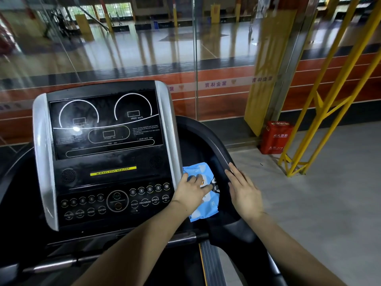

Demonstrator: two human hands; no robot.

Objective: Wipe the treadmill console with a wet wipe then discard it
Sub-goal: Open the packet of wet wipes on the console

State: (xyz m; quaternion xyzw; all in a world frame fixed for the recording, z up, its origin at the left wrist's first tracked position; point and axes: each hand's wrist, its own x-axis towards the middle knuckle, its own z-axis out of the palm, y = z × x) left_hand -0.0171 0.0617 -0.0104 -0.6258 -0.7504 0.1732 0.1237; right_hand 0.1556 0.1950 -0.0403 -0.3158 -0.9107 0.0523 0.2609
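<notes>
On wipes pack: left fingers, flat.

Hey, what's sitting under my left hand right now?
The left hand rests on a blue wet wipe pack lying in the black side tray beside the console. The pack's middle, opening included, is covered.

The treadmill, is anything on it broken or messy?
Nothing looks broken. The console screen shows faint smudges. A blue wipes pack lies in the side tray, with the left hand on it.
</notes>
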